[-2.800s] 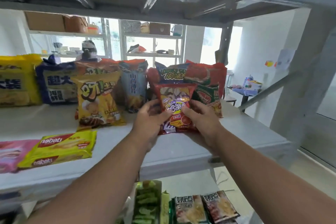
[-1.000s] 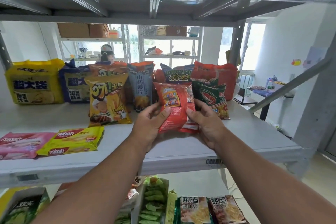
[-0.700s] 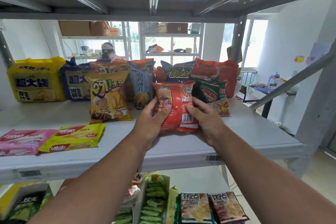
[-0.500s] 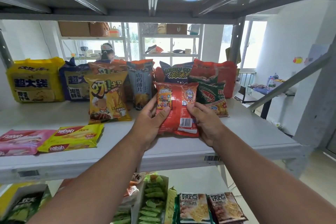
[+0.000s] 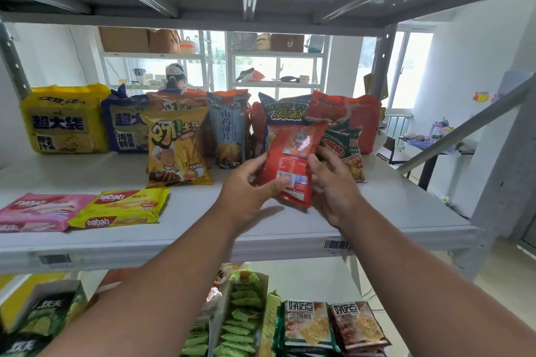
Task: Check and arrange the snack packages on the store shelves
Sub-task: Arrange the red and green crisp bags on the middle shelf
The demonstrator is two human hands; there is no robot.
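I hold a red snack bag (image 5: pixel 294 161) upright over the grey shelf (image 5: pixel 377 211), its back side with a white barcode label facing me. My left hand (image 5: pixel 249 191) grips its lower left edge, thumb across the front. My right hand (image 5: pixel 333 185) grips its right edge. Behind it stand a green-and-red shrimp cracker bag (image 5: pixel 345 148), a dark blue bag (image 5: pixel 285 113) and a large red bag (image 5: pixel 348 113). To the left stand a yellow potato stick bag (image 5: pixel 175 151) and a blue-grey yam chip bag (image 5: pixel 230 130).
Yellow (image 5: pixel 63 122) and dark blue (image 5: pixel 124 127) multipacks stand at the back left. Pink (image 5: pixel 37 211) and yellow (image 5: pixel 121 207) wafer packs lie flat at the front left. The lower shelf holds green snack boxes (image 5: pixel 243 316) and cracker packs (image 5: pixel 333 324). A slanted brace (image 5: pixel 464 127) crosses the right.
I have turned the red bag from front to back in my hands, then tilted it slightly and shifted it right. Both hands stayed on its sides.
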